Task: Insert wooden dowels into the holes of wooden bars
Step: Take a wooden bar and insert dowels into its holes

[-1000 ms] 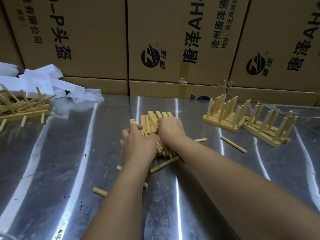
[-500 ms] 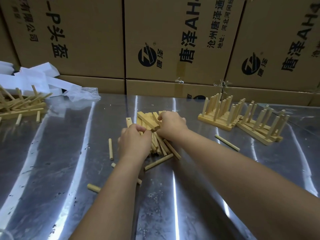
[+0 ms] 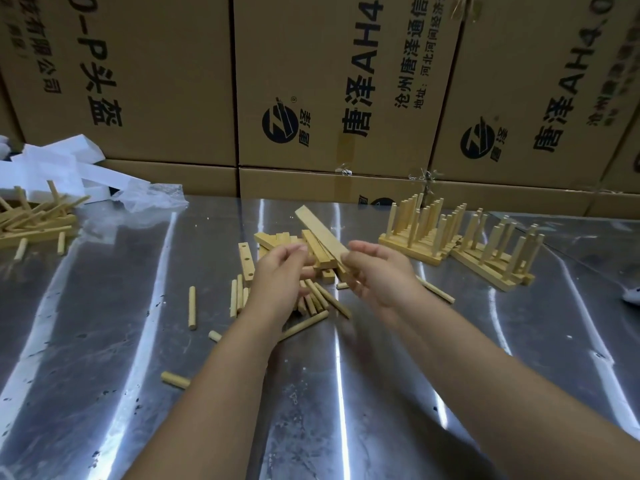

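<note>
Wooden bar (image 3: 322,230) held up off the pile in my right hand (image 3: 377,271).
I see the bar slanting up and away to the left from that hand's curled fingers, above the stack of bars (image 3: 277,239) lying just beyond both hands. My left hand (image 3: 280,268) is curled beside the stack; whether it holds a dowel I cannot tell. Under it and to its left loose dowels (image 3: 318,299) lie on the worktop (image 3: 104,341); finished racks (image 3: 419,233) stand beyond the right hand.
</note>
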